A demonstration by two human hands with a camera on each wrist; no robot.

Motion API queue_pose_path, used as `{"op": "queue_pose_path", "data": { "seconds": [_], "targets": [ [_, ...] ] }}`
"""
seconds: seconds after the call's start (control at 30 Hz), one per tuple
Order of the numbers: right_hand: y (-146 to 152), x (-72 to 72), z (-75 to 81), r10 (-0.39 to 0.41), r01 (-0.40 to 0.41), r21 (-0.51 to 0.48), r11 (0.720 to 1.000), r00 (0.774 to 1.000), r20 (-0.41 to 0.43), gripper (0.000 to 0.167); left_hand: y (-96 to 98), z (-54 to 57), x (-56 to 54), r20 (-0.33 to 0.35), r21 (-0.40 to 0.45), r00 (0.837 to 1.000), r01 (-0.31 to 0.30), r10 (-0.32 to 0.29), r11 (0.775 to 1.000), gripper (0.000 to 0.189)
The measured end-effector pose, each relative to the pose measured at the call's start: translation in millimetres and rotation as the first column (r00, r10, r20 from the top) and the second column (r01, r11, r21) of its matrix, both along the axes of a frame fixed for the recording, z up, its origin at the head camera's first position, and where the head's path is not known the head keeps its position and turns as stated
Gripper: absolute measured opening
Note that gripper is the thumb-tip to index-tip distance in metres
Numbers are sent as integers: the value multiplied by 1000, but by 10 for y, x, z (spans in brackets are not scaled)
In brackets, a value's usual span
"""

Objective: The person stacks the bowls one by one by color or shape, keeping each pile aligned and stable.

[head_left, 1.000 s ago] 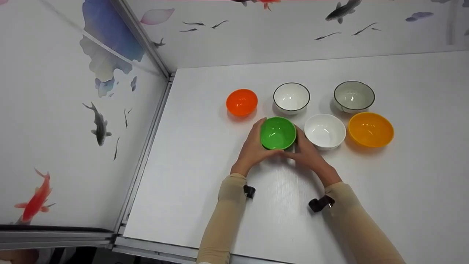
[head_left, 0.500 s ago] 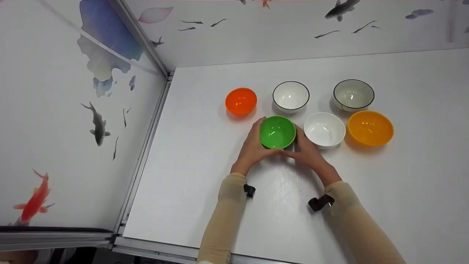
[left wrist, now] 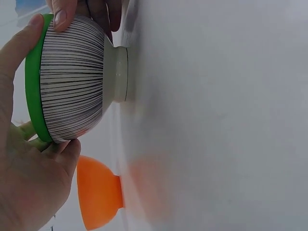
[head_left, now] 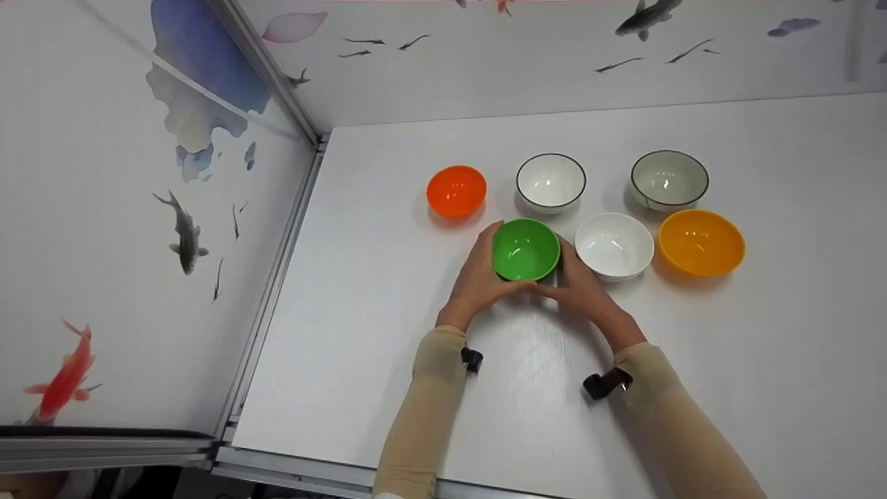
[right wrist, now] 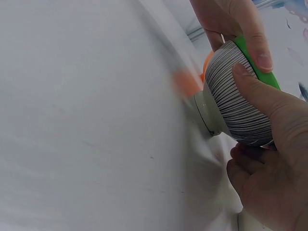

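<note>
A green bowl (head_left: 524, 251) sits nested in a white bowl with thin black stripes (left wrist: 72, 79), its green rim standing above the striped wall. Both my hands grip this stack from either side. My left hand (head_left: 476, 281) curls round the left side, thumb on the green rim in the left wrist view. On the other side my right hand (head_left: 581, 290) holds the stack, its thumb pressed to the striped wall (right wrist: 231, 91) and fingers curled beneath. The thumbs nearly meet at the near side. The stack's foot (right wrist: 204, 113) is right at the white table.
An orange bowl (head_left: 456, 192) stands behind my left hand. Beyond the stack is a white bowl with a dark rim (head_left: 551, 181), and a greyish dark-rimmed bowl (head_left: 669, 180) is farther right. A plain white bowl (head_left: 614, 246) is close beside my right hand, with a yellow-orange bowl (head_left: 700, 242) beyond it.
</note>
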State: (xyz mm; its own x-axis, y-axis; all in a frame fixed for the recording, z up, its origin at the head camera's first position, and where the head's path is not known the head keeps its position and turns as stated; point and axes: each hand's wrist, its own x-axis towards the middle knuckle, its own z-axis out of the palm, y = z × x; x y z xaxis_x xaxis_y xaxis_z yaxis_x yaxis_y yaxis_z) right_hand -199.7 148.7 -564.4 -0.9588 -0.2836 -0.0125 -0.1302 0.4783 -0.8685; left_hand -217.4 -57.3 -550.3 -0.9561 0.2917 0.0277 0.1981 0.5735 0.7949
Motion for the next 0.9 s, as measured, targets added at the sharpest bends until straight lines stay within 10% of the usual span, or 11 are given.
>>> {"op": "queue_pose_path", "data": {
  "seconds": [0.9],
  "targets": [
    [-11, -4, -22, 3, -4, -7, 1000, 1000, -29, 108, -4, 46, -7, -18, -41, 1000, 4, -5, 999, 120]
  ]
}}
